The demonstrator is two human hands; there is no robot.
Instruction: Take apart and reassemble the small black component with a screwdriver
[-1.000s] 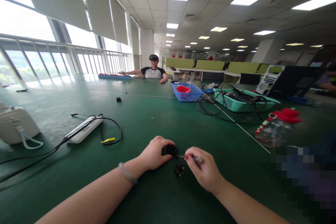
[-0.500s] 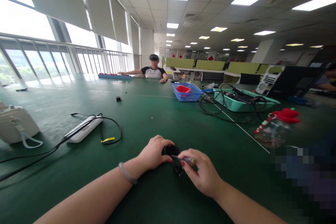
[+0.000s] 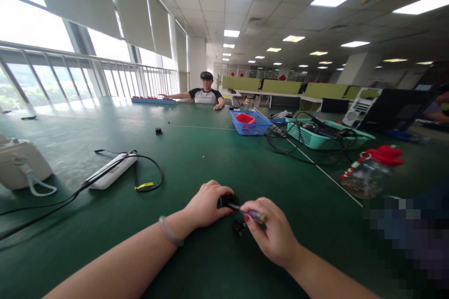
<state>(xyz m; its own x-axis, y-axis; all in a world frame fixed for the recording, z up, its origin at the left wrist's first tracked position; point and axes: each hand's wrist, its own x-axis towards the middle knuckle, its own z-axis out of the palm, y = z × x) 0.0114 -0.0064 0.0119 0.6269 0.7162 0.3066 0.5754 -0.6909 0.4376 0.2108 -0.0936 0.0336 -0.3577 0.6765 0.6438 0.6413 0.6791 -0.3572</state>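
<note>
My left hand is closed around a small black part on the green table, thumb in front and fingers behind. What kind of part it is cannot be made out. In my right hand is a screwdriver with a clear purplish handle, pinched between thumb and fingers. Its shaft points left and its tip meets the black part. Just below the tip, several small black pieces lie on the table, partly beside my right thumb.
Left of my hands lie a white power strip with black cables and a beige case. A blue basket, a green basket with cables and a red-lidded jar stand right. A person sits across the table.
My right hand and the screwdriver have shifted slightly right and down, and more of the shaft shows. My left hand stays on the black part.
</note>
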